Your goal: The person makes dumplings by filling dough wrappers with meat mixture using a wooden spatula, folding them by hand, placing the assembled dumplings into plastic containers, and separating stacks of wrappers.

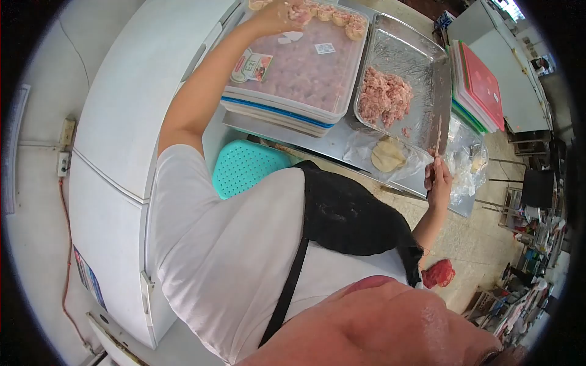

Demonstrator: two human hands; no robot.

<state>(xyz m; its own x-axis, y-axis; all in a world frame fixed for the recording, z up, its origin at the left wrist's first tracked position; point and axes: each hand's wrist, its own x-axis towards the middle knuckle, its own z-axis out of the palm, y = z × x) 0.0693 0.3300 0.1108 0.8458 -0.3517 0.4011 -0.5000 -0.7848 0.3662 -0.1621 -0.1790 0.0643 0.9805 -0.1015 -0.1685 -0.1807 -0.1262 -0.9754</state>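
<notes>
My left hand [273,18] is closed around a meat-filled dumpling [298,13] at the far edge of a stacked plastic container [305,73]. A row of open-topped dumplings [332,15] sits along that edge, beside the hand. In my right hand [438,178] is a thin, narrow utensil [439,131] smeared with meat, pointing up along the near right side of a metal tray [427,67]. A mound of ground meat [384,96] lies in the tray. Round dough wrappers [388,154] rest on clear plastic just left of my right hand.
Several colored lids or trays [479,85] are stacked right of the metal tray. A turquoise perforated stool [247,168] stands below the table edge. A white refrigerator [134,122] is on the left. A red bag [438,273] lies on the floor, and shelving [531,244] stands farther right.
</notes>
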